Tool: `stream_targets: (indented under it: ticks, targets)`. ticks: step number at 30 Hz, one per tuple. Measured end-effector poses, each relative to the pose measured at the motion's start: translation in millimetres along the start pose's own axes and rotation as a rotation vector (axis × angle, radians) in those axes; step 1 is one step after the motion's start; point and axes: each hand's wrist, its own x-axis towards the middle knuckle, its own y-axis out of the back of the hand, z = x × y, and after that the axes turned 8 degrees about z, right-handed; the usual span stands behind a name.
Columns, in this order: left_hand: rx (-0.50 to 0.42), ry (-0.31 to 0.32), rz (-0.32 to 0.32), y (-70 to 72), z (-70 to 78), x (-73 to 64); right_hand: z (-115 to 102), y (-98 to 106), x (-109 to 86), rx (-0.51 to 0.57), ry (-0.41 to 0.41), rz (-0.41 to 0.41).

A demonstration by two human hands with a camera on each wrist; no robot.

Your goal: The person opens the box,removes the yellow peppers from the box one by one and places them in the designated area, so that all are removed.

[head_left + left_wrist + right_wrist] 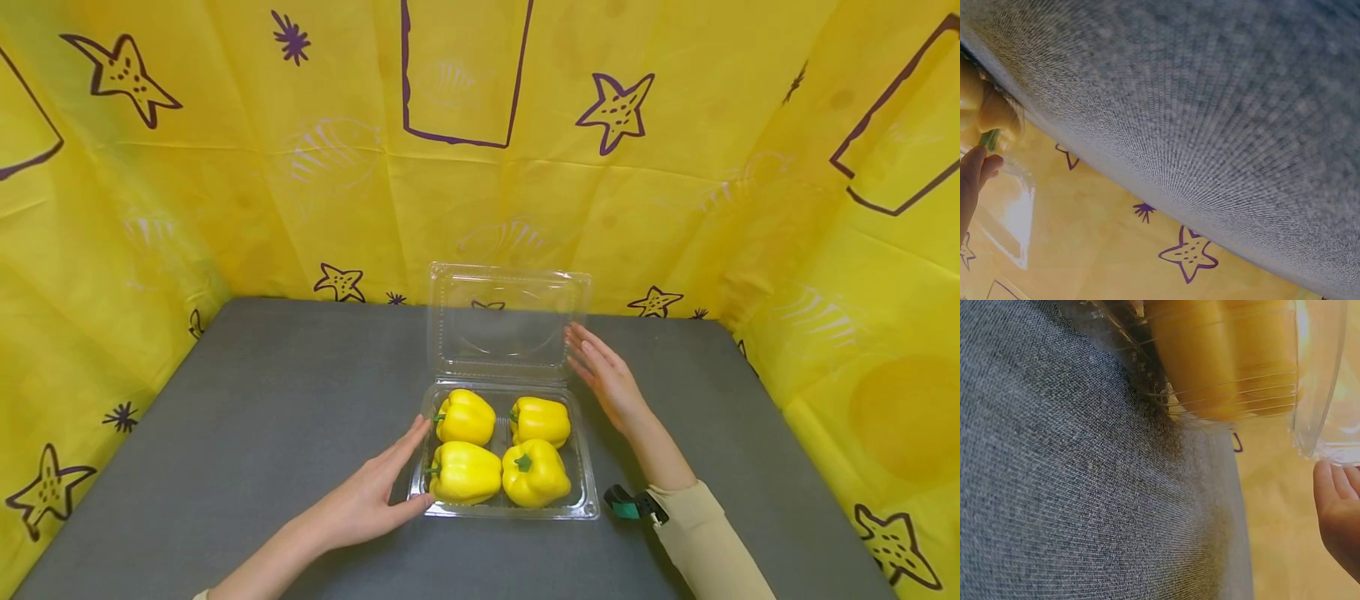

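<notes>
A clear plastic clamshell container (517, 513) lies on the table, its lid (517, 321) raised at the back. Several yellow bell peppers sit in its base, among them a back left one (471, 418) and a front right one (542, 483) with its green stem facing up. My left hand (371, 500) is at the container's left side, fingers extended along the rim and thumb apart near the front corner. At the lid's right edge is my right hand (611, 379), fingers straight. In the right wrist view, the right fingertips (1322, 470) are right at the lid's lower edge.
The grey cloth-covered table (285, 417) spreads around the container. Yellow fabric (465, 200) printed with starfish and fish hangs behind it and along both sides. A dark band with a green part (626, 504) is at the right wrist.
</notes>
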Motion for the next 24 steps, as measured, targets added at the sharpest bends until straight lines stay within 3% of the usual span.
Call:
stream_targets:
  ticks: [24]
  targets:
    - [0.010,-0.002,0.007,-0.6,1.8,-0.8,19.2,1.4,12.1,-0.044,-0.110,0.034]
